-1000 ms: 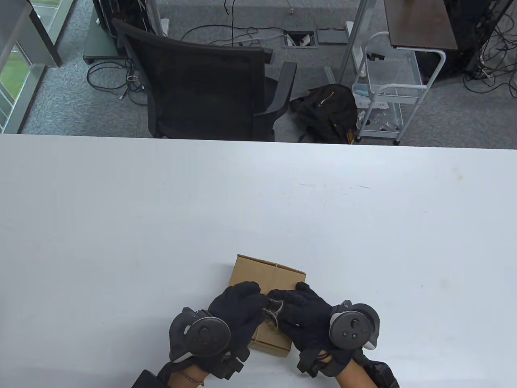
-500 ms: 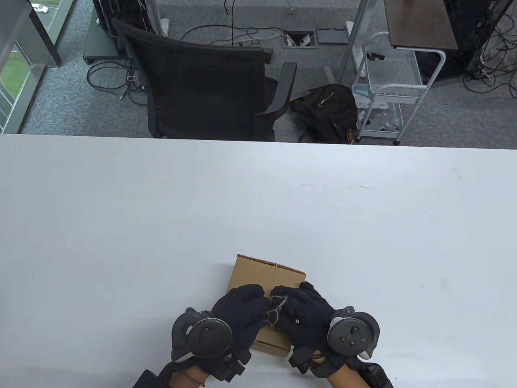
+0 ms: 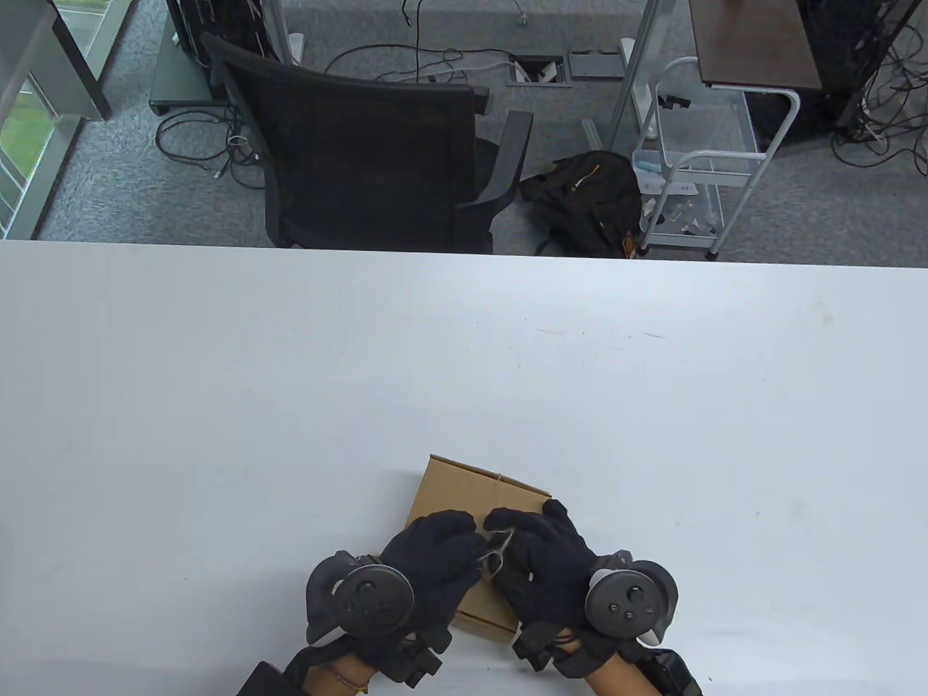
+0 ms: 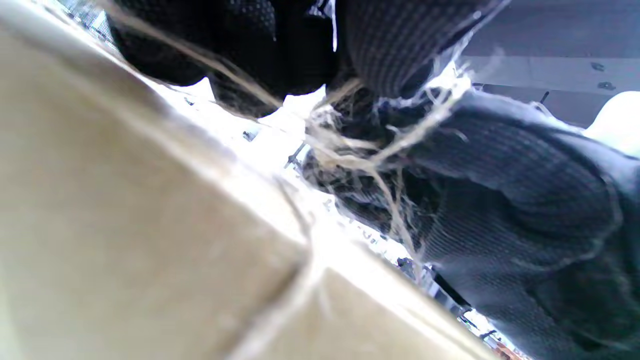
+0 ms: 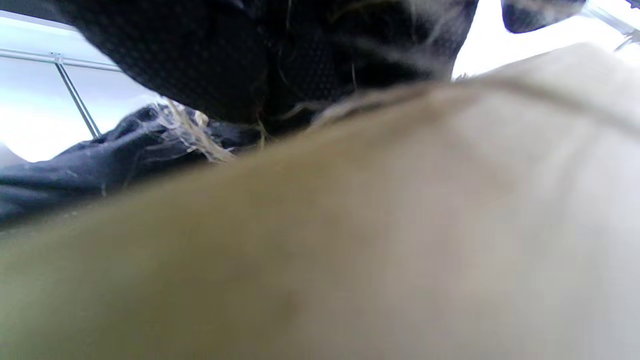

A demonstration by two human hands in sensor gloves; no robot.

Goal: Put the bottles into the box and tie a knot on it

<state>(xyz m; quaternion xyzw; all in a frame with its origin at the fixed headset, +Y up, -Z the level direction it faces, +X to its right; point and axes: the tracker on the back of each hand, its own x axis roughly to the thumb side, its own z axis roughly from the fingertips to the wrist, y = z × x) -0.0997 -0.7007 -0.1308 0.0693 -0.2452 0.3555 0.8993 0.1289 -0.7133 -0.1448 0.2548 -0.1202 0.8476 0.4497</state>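
A closed brown cardboard box (image 3: 464, 489) lies near the table's front edge, with thin twine (image 3: 499, 477) running over its lid. Both gloved hands rest on top of it. My left hand (image 3: 435, 547) and my right hand (image 3: 540, 544) meet over the lid, each pinching the frayed twine (image 3: 497, 545) between them. In the left wrist view the twine (image 4: 370, 155) is tangled between the fingertips just above the box (image 4: 125, 240). The right wrist view is filled by the blurred box (image 5: 350, 240), with twine strands (image 5: 195, 135) by the gloves. No bottles are visible.
The white table (image 3: 217, 377) stretches wide around the box. Beyond its far edge stand a black office chair (image 3: 362, 145), a black bag (image 3: 587, 196) and a white wire cart (image 3: 696, 159) on the carpet.
The right hand has shifted slightly left and closer to the left hand. The box has turned a little under the hands. Both hands still pinch the twine.
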